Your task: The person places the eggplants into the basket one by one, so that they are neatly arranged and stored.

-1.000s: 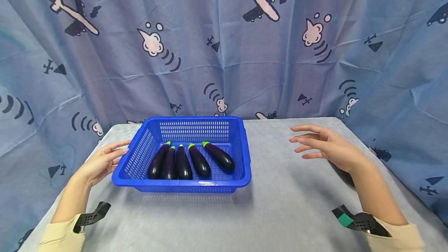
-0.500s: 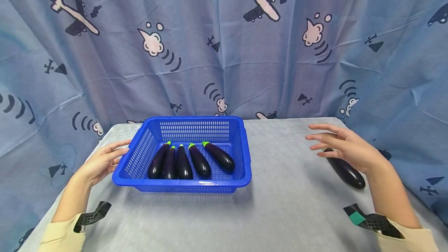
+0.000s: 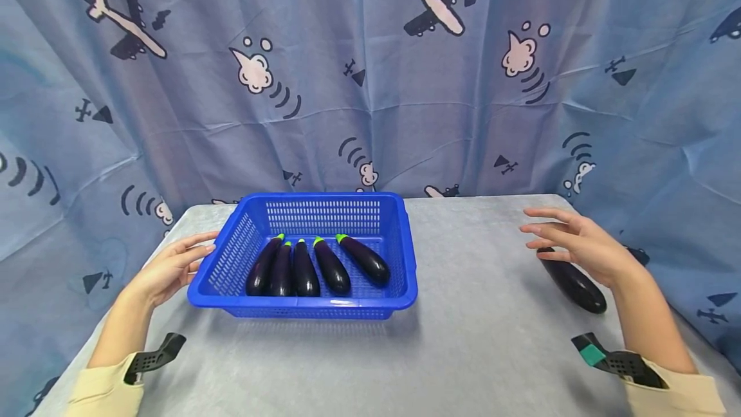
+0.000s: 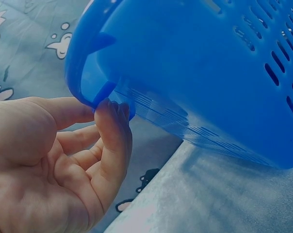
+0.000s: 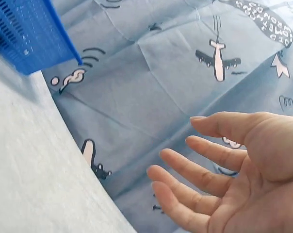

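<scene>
A blue plastic basket (image 3: 301, 303) with slotted walls stands on the table, left of the middle. Several dark purple eggplants (image 3: 331, 268) with green stem ends lie side by side inside it. My left hand (image 3: 168, 270) pinches the basket's left rim between thumb and fingertips, as the left wrist view shows up close. Over at the right, my right hand (image 3: 587, 248) hovers with fingers spread loosely and nothing in its grasp. Below it one single eggplant (image 3: 576, 287) lies on the table, its upper end partly hidden by the fingers.
The grey table (image 3: 463, 352) stretches between the basket and the lone eggplant. Behind it hangs a blue curtain (image 3: 324, 82) printed with planes. A black strap (image 3: 628, 365) circles the right wrist, and a similar black band (image 3: 147, 360) sits on the left.
My right hand has moved to the right, uncovering more of the lone eggplant beneath it. The left hand and the basket stay where they were.
</scene>
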Available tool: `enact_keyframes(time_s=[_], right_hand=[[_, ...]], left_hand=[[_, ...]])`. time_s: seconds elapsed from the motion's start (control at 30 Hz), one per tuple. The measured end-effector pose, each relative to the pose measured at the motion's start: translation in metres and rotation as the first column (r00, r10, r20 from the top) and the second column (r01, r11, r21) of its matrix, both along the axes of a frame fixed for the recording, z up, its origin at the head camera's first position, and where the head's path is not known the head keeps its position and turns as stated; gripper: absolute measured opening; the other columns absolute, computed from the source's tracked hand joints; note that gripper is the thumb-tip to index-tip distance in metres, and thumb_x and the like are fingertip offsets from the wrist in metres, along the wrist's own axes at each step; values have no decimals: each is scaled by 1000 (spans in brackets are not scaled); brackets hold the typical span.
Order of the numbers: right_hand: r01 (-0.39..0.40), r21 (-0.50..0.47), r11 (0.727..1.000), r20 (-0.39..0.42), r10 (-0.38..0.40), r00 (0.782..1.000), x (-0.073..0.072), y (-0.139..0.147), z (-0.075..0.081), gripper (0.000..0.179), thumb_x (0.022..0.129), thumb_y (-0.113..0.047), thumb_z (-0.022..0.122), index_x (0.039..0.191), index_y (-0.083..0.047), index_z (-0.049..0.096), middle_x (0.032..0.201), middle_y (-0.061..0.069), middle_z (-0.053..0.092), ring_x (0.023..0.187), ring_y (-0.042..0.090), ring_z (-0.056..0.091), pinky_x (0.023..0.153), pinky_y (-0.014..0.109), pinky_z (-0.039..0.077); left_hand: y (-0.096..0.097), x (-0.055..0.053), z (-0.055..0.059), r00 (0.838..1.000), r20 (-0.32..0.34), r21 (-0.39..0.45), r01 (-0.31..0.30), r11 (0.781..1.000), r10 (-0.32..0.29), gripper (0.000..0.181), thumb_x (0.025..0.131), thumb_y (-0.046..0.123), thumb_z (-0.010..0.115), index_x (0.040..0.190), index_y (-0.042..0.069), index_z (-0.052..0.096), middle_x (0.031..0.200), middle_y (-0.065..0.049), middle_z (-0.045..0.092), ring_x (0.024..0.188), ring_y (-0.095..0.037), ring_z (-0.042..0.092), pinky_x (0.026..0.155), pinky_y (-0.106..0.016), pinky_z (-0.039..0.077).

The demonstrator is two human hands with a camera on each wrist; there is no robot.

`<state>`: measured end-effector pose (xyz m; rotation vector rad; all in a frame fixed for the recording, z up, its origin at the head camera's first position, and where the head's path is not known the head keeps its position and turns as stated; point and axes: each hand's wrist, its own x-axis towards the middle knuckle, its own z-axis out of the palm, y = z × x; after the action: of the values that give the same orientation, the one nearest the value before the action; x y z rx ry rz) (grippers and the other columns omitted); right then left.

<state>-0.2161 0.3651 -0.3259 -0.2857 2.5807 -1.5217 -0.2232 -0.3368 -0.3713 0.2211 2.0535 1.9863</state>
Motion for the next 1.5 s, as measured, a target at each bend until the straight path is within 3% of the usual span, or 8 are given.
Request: enact_keyframes(time_s=[0.17, 0.37, 0.6, 0.87, 1.03, 1.17, 1.3, 1.5], right_hand=[[43, 73, 996, -21, -41, 999, -4, 9, -9, 59, 113, -31, 52, 159, 2, 33, 140, 8, 64, 104, -5, 68, 86, 23, 60], [96, 143, 985, -10, -96, 995, -7, 20, -18, 63, 114, -29, 49, 158, 11, 28, 153, 41, 43, 96, -12, 63, 82, 17, 57], [146, 227, 963, 0, -150, 989, -8, 36, -28, 63, 115, -28, 45, 156, 16, 26, 152, 47, 38, 95, -11, 57, 79, 17, 56], [166, 292, 942, 19, -180, 984, -9, 54, -40, 62, 114, -28, 45, 153, 18, 29, 149, 48, 40, 119, 47, 63, 79, 24, 58], [164, 299, 940, 43, -185, 982, -11, 64, -46, 62, 114, -27, 46, 153, 18, 28, 147, 47, 44, 114, 39, 66, 77, 25, 57], [150, 307, 940, 102, -189, 977, -12, 68, -51, 66, 112, -30, 51, 153, 17, 27, 149, 47, 42, 124, 54, 57, 92, 46, 58], [136, 302, 944, 158, -190, 969, -12, 69, -55, 72, 110, -32, 55, 154, 16, 25, 154, 47, 32, 137, 64, 38, 103, 73, 43], [128, 315, 940, 195, -196, 961, -14, 70, -59, 75, 108, -35, 56, 153, 17, 26, 155, 49, 25, 136, 64, 38, 106, 74, 40]], left_hand=[[2, 0, -1, 1000, 4, -11, -6, 1000, 6, 24, 113, 18, 50, 124, 37, 62, 115, 12, 74, 100, -10, 74, 84, -30, 63], [1, 1, 0, 1000, 12, -29, -21, 999, 21, 23, 113, 19, 51, 126, 36, 61, 113, 12, 74, 99, -10, 74, 83, -30, 63], [1, 0, 1, 999, 23, -46, -31, 998, 32, 23, 113, 21, 51, 132, 33, 58, 113, 11, 73, 99, -10, 74, 84, -31, 63], [2, -1, 1, 999, 33, -27, -32, 999, 33, 24, 113, 19, 50, 125, 36, 61, 111, 11, 75, 97, -10, 74, 83, -29, 63], [3, -1, 1, 998, 41, -13, -36, 999, 37, 24, 113, 18, 50, 127, 34, 61, 110, 11, 75, 96, -10, 75, 81, -29, 63], [2, -1, 2, 999, 39, -12, -34, 999, 35, 24, 114, 17, 49, 125, 35, 61, 110, 11, 75, 96, -10, 75, 81, -29, 63], [3, -1, 2, 999, 32, -17, -29, 999, 30, 24, 114, 18, 49, 124, 36, 61, 111, 11, 75, 97, -9, 75, 82, -29, 63], [2, -2, 2, 999, 36, -12, -28, 1000, 28, 24, 114, 18, 49, 124, 36, 62, 111, 10, 75, 97, -10, 75, 82, -29, 63]])
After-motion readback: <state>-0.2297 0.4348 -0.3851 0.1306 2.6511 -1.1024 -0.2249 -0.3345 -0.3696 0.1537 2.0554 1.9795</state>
